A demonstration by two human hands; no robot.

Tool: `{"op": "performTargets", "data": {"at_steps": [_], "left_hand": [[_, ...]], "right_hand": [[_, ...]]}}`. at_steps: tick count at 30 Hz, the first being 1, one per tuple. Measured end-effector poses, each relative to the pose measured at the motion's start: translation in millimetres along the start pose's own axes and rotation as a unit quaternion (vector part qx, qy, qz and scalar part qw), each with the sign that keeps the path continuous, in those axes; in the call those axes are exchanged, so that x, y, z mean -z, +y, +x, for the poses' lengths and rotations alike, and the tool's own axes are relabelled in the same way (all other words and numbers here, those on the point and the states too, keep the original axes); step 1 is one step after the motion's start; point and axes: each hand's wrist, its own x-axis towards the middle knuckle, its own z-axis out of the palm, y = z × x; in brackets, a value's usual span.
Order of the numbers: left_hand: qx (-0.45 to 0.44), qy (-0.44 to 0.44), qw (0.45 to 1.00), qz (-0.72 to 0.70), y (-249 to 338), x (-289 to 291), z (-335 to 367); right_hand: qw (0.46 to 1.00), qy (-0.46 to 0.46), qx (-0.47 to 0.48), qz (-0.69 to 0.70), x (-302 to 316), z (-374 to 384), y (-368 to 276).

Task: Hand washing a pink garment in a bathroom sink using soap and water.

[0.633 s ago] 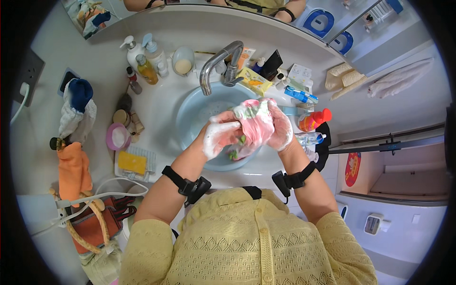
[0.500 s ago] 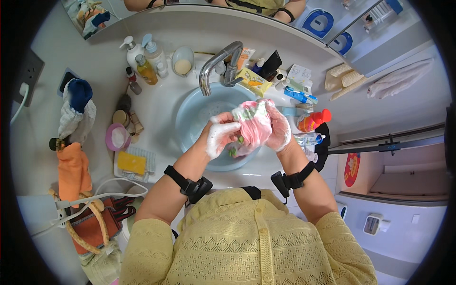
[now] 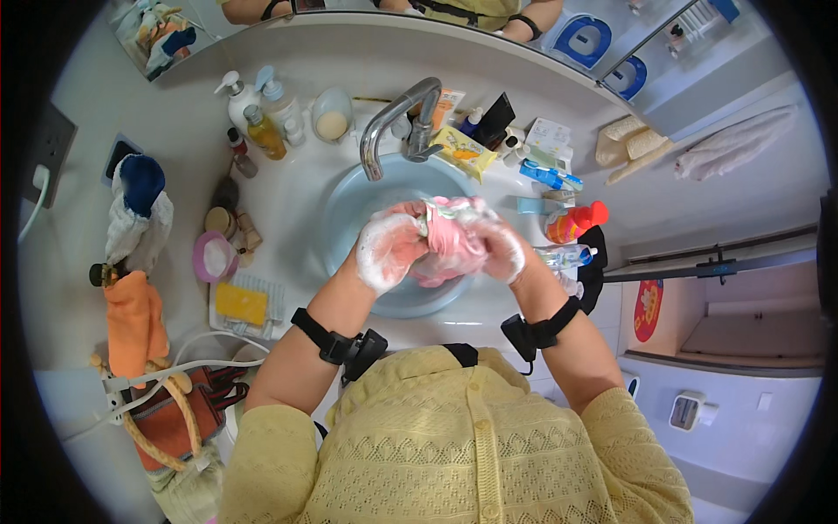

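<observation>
A pink cloth (image 3: 449, 236) with green and white patches is bunched between my hands, wet and covered with suds. My left hand (image 3: 389, 249), foamy across its back, is closed on the cloth's left side. My right hand (image 3: 499, 247) grips the right side; its fingers are partly blurred and hidden by the cloth. Both hands are over a light blue basin (image 3: 340, 205) that stands in the white sink. Behind the basin, a curved chrome faucet (image 3: 377, 131) reaches over its rim. No water stream shows from its spout.
Pump bottles (image 3: 240, 100) and a yellow-capped oil bottle (image 3: 264, 131) stand at the back left. A pink bowl (image 3: 215, 256) and a yellow sponge (image 3: 242, 302) lie left of the basin. At right are a yellow packet (image 3: 463, 153), a red-capped bottle (image 3: 576, 223) and a toothpaste tube (image 3: 567, 256).
My left hand has shifted slightly left and turned its foamy back upward. The pink cloth is now more bunched and lower, and my right hand has come down a little with it.
</observation>
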Motion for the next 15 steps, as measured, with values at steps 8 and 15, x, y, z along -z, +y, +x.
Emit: {"op": "performTargets", "data": {"at_steps": [8, 15], "left_hand": [[-0.002, 0.182, 0.979, 0.094, -19, -9, 14], [-0.054, 0.253, 0.966, 0.024, -55, -14, 37]], "right_hand": [[0.981, 0.103, 0.124, -0.111, -30, 1, 36], [0.838, 0.239, 0.211, -0.443, -16, 43, 18]]}}
